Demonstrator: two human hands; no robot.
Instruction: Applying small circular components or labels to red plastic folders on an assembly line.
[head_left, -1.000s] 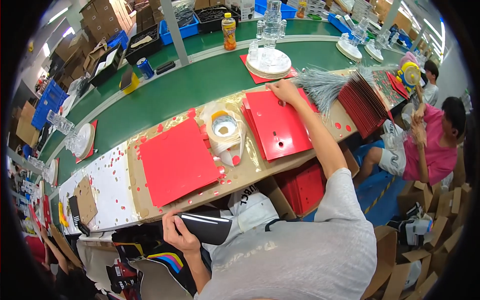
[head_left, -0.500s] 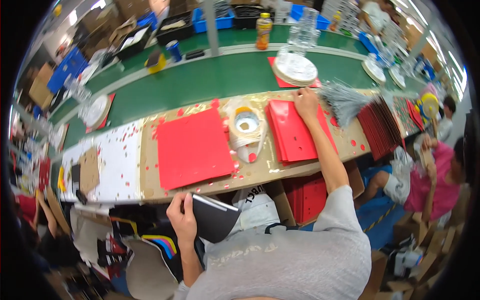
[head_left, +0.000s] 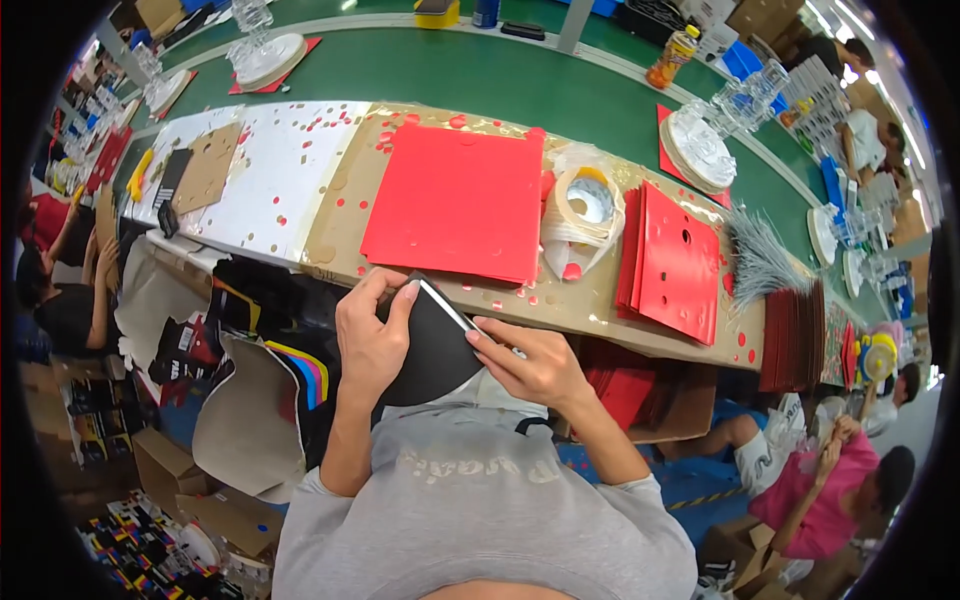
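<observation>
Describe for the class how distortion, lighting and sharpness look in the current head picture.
Head view: the green belt bows toward the black rim; head view: the red sheets look evenly lit; head view: left hand, right hand and black piece appear fairly sharp.

1. Grey T-shirt (head_left: 480, 505): pale, worn lettering across the chest.
2. Below the worktop's (head_left: 340, 240) left front edge, a black-and-red item (head_left: 187, 343): white lettering.
3. Beyond its back edge, a yellow-capped bottle (head_left: 672, 60): label too small to read.
</observation>
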